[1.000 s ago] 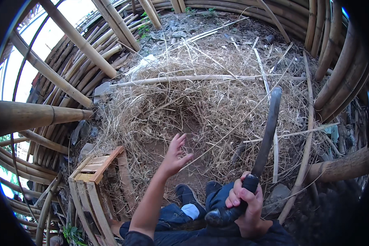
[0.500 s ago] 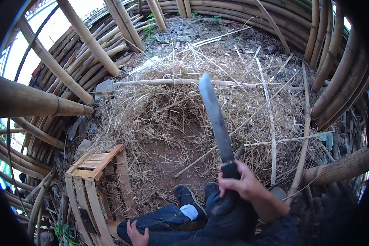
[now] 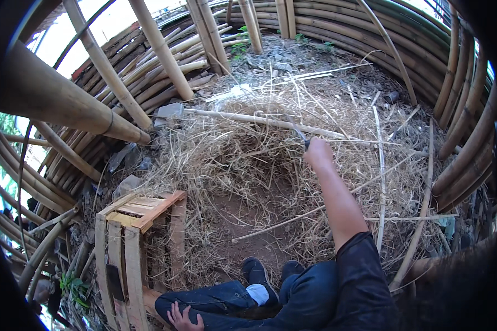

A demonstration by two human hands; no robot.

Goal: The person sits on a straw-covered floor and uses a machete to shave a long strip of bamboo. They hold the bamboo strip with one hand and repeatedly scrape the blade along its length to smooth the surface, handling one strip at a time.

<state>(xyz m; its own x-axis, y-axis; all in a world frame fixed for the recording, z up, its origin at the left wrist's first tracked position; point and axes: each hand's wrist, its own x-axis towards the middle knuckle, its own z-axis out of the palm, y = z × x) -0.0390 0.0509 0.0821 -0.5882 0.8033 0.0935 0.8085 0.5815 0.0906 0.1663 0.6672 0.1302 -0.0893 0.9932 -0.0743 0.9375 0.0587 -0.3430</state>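
Note:
My right arm is stretched forward over the straw, and my right hand (image 3: pixel 320 153) is closed round the dark handle of a machete (image 3: pixel 299 132). The thin blade is seen nearly edge-on and points away from me. Its far end is close to a pale bamboo strip (image 3: pixel 243 116) lying across the heap; whether they touch I cannot tell. Shavings and dry strips of bamboo (image 3: pixel 221 160) surround the blade. Low at the left, my left hand (image 3: pixel 183 318) rests on my trouser leg with its fingers spread, holding nothing.
A wooden crate (image 3: pixel 135 223) stands left of my legs, a dark phone-like slab (image 3: pixel 115 282) on its side. Thick bamboo poles (image 3: pixel 72 105) lean in from the left, others rise at the right. Stacked bamboo (image 3: pixel 359 33) lines the back. Grey stones (image 3: pixel 170 112) lie beyond the crate.
My right hand has swung the machete from raised and close to me, forward and down to the pile. The view has shifted slightly. The left hand stays on my leg.

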